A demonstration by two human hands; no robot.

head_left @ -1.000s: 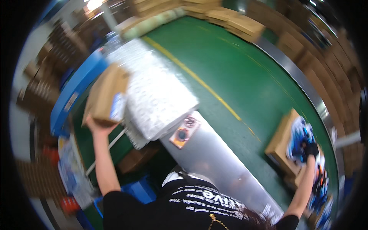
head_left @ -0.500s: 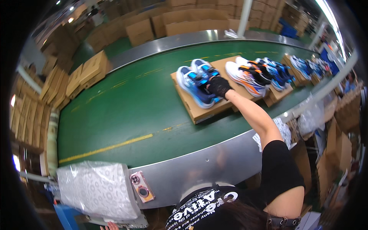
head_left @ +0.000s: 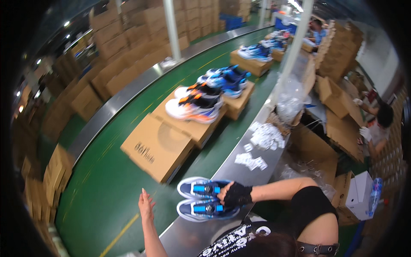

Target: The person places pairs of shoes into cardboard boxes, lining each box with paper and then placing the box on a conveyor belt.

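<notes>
My right hand [head_left: 236, 195], in a black glove with bare fingertips, grips a pair of sneakers by their heel ends. The pair, navy, white and bright blue, has one sneaker [head_left: 190, 188] lying beside the other sneaker [head_left: 188, 210], toes to the left, at the metal edge near my body. My left hand [head_left: 146, 205] is bare and raised above the green belt, left of the toes. Its fingers are stretched out and hold nothing. Beyond the pair sits a closed brown shoebox [head_left: 150, 150] with no shoes on top.
White and orange sneakers [head_left: 195, 107] and blue sneakers [head_left: 231, 81] stand on boxes farther along the green belt [head_left: 111, 158]. Small white paper slips [head_left: 265, 137] lie on the metal ledge [head_left: 233, 165]. At right, another person [head_left: 379, 128] is beside open cartons [head_left: 346, 132].
My right hand has lifted the blue pair off its box and brought it close to my body. My left hand has come up over the belt. The view has turned to the right.
</notes>
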